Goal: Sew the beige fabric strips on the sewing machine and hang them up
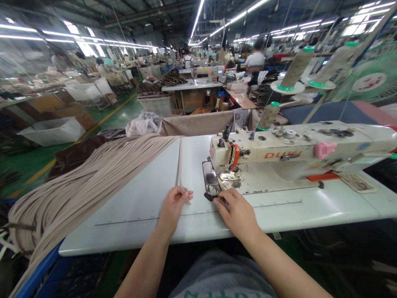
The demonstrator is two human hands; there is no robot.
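My left hand (174,203) is closed in a pinch on the end of a beige fabric strip (180,165). The strip runs away from me across the white sewing table (149,186) to its far edge. My right hand (238,210) is closed at the front of the sewing machine (263,153), beside its needle plate (228,176). A short piece of beige strip (220,183) shows between the presser foot area and these fingers, which appear to grip it. Their tips are partly hidden.
A thick bundle of beige strips (93,182) drapes over the table's left side. A ruler scale (130,221) runs along the front. Thread cones (297,68) stand behind the machine, near a green fan (372,78). Beyond the table are a fabric-lined bin (198,123) and other workstations with people.
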